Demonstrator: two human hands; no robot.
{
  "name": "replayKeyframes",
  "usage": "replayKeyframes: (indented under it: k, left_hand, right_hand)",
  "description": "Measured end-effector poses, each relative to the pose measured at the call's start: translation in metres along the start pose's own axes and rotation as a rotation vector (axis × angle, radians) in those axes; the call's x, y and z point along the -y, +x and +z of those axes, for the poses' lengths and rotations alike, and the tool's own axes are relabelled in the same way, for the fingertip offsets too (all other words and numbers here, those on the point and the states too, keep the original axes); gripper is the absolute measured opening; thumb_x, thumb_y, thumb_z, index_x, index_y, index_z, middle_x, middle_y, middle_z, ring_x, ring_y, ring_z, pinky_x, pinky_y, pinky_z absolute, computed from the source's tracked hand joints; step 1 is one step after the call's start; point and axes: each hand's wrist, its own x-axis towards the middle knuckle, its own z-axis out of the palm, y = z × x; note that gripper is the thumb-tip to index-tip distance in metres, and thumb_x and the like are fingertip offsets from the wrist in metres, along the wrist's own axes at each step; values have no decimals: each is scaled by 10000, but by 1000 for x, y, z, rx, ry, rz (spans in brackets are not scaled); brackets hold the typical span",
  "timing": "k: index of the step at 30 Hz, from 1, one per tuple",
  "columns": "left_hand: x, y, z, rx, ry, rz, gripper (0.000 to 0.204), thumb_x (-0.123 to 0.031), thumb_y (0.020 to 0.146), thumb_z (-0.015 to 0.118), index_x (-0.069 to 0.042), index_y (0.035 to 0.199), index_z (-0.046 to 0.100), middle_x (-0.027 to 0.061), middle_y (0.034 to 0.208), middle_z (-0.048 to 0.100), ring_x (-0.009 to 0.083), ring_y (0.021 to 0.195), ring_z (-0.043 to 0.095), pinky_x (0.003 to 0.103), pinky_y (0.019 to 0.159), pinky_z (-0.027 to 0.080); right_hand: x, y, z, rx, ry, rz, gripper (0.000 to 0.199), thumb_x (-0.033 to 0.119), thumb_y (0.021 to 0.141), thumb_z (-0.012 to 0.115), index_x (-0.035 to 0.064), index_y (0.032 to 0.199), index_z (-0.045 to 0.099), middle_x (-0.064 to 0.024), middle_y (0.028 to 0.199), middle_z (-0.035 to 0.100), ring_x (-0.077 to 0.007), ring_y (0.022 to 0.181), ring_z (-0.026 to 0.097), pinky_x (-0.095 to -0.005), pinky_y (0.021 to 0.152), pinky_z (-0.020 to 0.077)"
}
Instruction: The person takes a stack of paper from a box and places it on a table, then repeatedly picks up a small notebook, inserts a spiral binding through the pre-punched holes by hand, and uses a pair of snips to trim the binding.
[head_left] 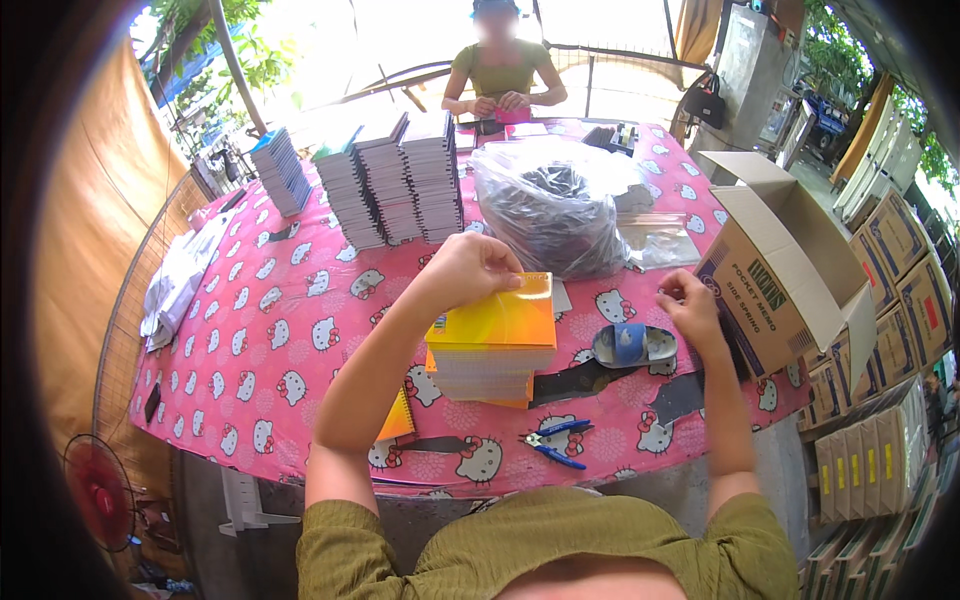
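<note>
A thick stack of small notebooks with yellow-orange covers (495,325) stands near the middle of the table. My left hand (468,272) is over its far left corner, fingers pinched at the far edge of the top notebook. My right hand (690,308) hovers to the right, beside an open carton; its thumb and fingertips come together, and anything between them is too small to see. Between the stack and my right hand lies a blue-and-white slide sandal (634,345). Blue-handled cutting pliers (557,441) rest nearer to me, jaws apart. Another yellow notebook (397,418) is partly hidden by my left forearm.
Tall stacks of spiral notebooks (388,185) and a large plastic bag of dark coils (550,205) stand farther back. The open carton (765,275) occupies the right edge. Across the table sits a person (503,80) handling something pink. A red fan (98,492) is at lower left.
</note>
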Motion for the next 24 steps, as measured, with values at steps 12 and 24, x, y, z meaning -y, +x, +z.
replayKeyframes:
  k: [12,24]
  left_hand:
    - [-61,-52,1,-397,52,205,145,-86,723,728,-20,846,690,93,814,678,195,755,640,300,705,501]
    - [-66,-48,9,-499,173,152,201,-205,687,772,-58,801,694,66,796,671,204,776,624,325,741,472]
  right_hand:
    - [150,-7,1,135,465,-376,165,43,755,733,28,909,679,-15,869,635,-61,721,573,-193,624,451]
    - [163,7,-3,413,511,-219,97,78,791,679,47,883,672,-7,777,611,-65,675,534,-239,597,436]
